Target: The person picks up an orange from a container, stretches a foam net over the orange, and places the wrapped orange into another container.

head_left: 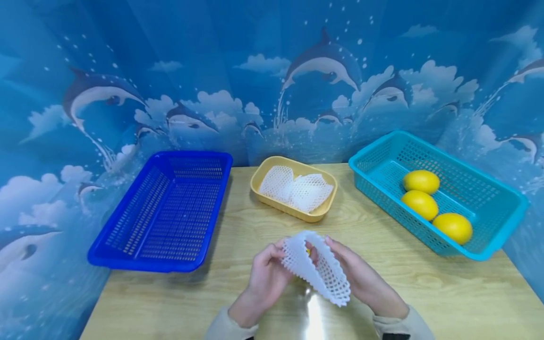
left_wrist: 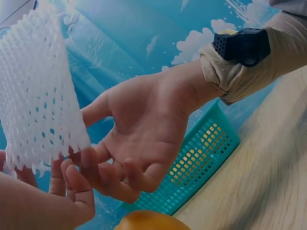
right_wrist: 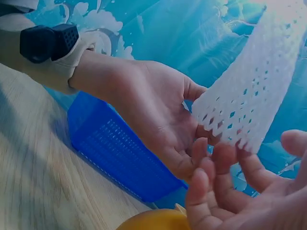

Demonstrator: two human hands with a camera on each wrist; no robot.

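A white foam fruit net (head_left: 298, 257) is stretched between both hands, its mouth spread toward the head camera. My left hand (head_left: 269, 274) pinches its left edge between thumb and fingers. On the opposite edge, my right hand (head_left: 359, 273) grips the net the same way. Both wrist views show the fingertips of the two hands close together at the net's lower, toothed rim. Below the hands, a yellow oval fruit (right_wrist: 153, 221) is partly visible in the wrist views; in the head view, the hands and net hide nearly all of it.
A blue basket (head_left: 159, 263) stands at left. The small yellow tray (head_left: 293, 211) at the back holds white foam nets (head_left: 312, 189). At right, a teal basket (head_left: 382, 205) holds three yellow oval fruits (head_left: 452, 228). A dolphin-print curtain (head_left: 255, 71) hangs behind the wooden table (head_left: 238, 236).
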